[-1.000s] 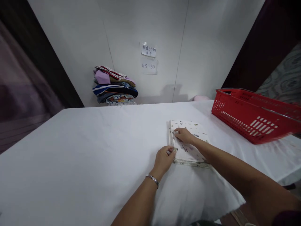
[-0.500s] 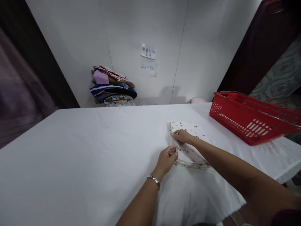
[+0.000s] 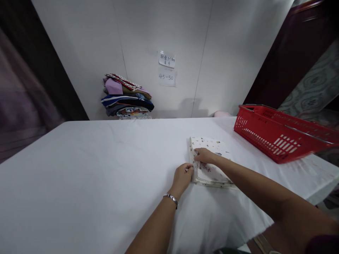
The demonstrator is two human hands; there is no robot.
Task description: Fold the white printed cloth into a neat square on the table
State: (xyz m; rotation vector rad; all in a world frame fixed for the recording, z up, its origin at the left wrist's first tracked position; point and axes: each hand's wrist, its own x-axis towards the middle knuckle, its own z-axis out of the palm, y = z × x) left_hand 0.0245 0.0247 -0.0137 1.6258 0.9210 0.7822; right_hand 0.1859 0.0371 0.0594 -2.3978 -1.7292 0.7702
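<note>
A folded white cloth with small printed figures [image 3: 212,144] lies on the white-covered table [image 3: 106,169], right of centre. My left hand [image 3: 182,176], a bracelet on its wrist, pinches the cloth's near left edge with curled fingers. My right hand [image 3: 204,155] rests on top of the cloth near its left edge, fingers bent and pressing down on the fabric.
A red plastic basket [image 3: 278,132] stands at the table's right side. A stack of folded colourful clothes [image 3: 127,97] sits against the white wall behind the table, under two paper notes [image 3: 166,68]. A pink item [image 3: 222,113] peeks over the far edge.
My left hand has slid slightly left along the cloth's edge, and the folded cloth now looks more compact. The right hand stays on top.
</note>
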